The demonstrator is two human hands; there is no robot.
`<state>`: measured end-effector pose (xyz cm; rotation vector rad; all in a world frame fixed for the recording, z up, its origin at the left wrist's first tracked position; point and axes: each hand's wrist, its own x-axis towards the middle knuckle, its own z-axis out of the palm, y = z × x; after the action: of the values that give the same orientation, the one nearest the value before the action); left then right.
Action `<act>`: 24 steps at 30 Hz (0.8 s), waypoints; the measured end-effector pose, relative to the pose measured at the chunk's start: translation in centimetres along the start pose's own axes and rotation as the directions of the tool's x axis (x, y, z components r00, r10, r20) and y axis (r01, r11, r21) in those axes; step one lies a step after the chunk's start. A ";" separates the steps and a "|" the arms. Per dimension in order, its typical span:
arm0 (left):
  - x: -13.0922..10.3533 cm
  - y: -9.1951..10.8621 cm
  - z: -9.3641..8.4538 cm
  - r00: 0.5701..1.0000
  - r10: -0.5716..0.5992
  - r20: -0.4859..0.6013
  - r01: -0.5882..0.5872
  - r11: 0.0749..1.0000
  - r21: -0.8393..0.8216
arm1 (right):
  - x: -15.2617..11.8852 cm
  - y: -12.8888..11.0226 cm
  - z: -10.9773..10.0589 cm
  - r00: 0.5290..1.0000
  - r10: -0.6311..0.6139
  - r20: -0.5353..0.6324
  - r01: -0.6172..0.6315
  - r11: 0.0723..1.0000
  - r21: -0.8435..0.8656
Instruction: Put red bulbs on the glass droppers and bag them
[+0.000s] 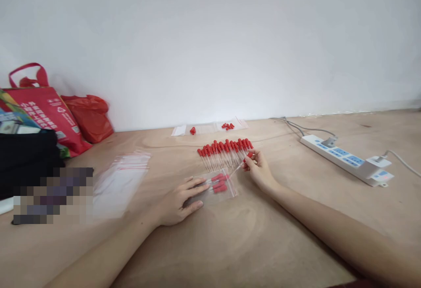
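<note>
Several glass droppers with red rubber bulbs (226, 147) lie side by side in a row on the wooden table. My right hand (258, 167) pinches one red-bulbed dropper (241, 164) by its bulb, its thin tip pointing down and left at the mouth of a clear zip bag. That zip bag (226, 194) lies flat and holds several red-bulbed droppers. Spread over the bag's left part is my left hand (184, 200), fingers apart and resting on the plastic.
Clear bags (121, 178) are stacked at left, near a red shopping bag (49, 112), a red plastic bag (92, 117) and a black cloth (29, 156). Behind the row lie loose red bulbs (227, 126). A white power strip (345, 158) with cables sits at right.
</note>
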<state>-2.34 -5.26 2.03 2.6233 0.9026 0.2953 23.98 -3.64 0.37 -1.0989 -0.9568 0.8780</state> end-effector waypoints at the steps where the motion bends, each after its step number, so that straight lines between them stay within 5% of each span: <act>1: 0.0 0.0 0.0 1.000 0.003 -0.002 -0.003 1.000 0.002 | 0.1 0.1 0.0 1.000 0.001 -0.010 -0.001 1.000 0.006; 15: 0.3 0.7 -0.5 1.000 0.020 0.019 -0.020 1.000 0.006 | -1.1 0.2 0.3 0.966 0.258 0.004 -0.252 0.941 0.227; 24: 0.2 0.6 -0.5 0.999 -0.004 0.035 0.005 1.000 -0.013 | -2.0 -0.7 0.4 0.931 0.355 0.080 -0.364 0.913 0.184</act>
<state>-1.99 -5.48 2.74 2.6060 0.8922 0.2520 23.01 -5.52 0.77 -1.1046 -0.6935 1.2759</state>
